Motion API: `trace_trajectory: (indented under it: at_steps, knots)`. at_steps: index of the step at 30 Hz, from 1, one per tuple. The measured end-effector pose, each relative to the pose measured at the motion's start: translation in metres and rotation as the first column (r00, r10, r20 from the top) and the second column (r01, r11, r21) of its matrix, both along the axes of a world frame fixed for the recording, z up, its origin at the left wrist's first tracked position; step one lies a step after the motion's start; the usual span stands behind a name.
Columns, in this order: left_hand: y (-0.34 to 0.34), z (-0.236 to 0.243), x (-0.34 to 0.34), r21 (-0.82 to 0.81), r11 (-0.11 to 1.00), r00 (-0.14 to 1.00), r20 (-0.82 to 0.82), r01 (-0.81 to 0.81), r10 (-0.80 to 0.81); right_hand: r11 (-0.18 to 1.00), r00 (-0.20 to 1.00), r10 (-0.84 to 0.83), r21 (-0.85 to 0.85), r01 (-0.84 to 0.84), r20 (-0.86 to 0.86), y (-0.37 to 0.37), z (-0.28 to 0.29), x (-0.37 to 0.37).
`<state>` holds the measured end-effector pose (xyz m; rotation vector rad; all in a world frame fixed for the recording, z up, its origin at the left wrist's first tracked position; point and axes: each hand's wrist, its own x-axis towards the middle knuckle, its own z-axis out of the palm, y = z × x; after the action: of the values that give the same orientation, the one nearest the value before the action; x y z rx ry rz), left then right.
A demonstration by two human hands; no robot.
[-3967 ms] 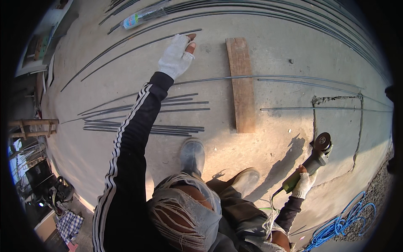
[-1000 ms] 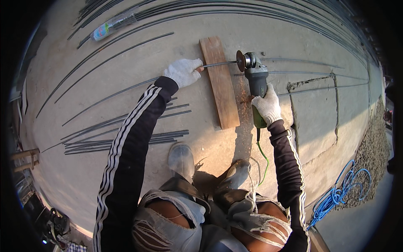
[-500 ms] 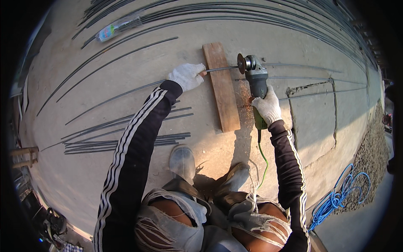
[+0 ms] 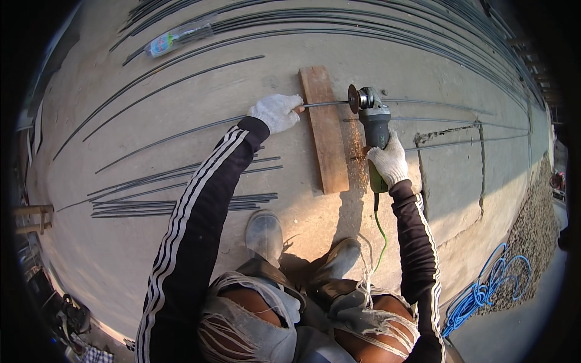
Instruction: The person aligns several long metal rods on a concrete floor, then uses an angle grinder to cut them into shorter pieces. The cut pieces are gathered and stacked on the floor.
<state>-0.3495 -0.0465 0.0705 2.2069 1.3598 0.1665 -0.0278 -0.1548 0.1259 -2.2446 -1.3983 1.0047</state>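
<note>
My left hand (image 4: 274, 113), in a white knit glove, is closed around a thin steel rod (image 4: 324, 104) that lies across a wooden plank (image 4: 327, 133). Just right of the plank, the brown disc (image 4: 353, 98) of an angle grinder (image 4: 376, 127) meets the rod. My gloved right hand (image 4: 389, 160) grips the grinder's body, and a green cord (image 4: 381, 233) trails from its lower end. Orange sparks (image 4: 357, 145) stream down toward me from the disc. Part of the left hand's grip is hidden by the glove.
Short cut rods (image 4: 181, 206) lie at the left. Long rods (image 4: 290, 27) run across the far side with a plastic bottle (image 4: 162, 45) on them. A coiled blue hose (image 4: 481, 290) sits by gravel (image 4: 532, 224) at the right. My boots (image 4: 264, 233) stand close below the plank.
The whole scene has shifted slightly in the picture. Both hands keep their grips on the rod and the grinder, and sparks still fly.
</note>
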Motion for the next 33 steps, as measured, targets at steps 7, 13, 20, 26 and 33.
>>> trace_trajectory:
  at_steps: [7,13,20,26,33]
  knots:
    - [-0.0029,-0.0053,-0.0008,0.045,0.999,0.999,0.042,-0.007,0.005,1.000,1.000,0.012,0.001,-0.012,0.001,0.0038,0.0014,-0.0015]
    - [-0.0021,-0.0025,0.0009,0.028,1.000,1.000,0.013,-0.005,0.005,1.000,1.000,0.003,0.002,-0.003,-0.028,0.0059,0.0053,-0.0045]
    - [-0.0031,-0.0082,-0.0005,0.082,0.996,0.998,0.067,-0.022,0.016,0.999,0.999,0.041,0.029,-0.041,-0.004,0.0033,0.0003,0.0006]
    - [-0.0018,-0.0081,0.0008,0.046,0.998,0.999,0.042,-0.033,0.031,1.000,1.000,0.011,0.013,-0.011,-0.022,-0.0006,-0.0003,0.0006]
    - [-0.0015,-0.0015,0.0001,0.037,0.999,1.000,0.011,0.006,-0.006,1.000,1.000,0.013,-0.005,-0.013,-0.027,-0.0006,0.0024,0.0004]
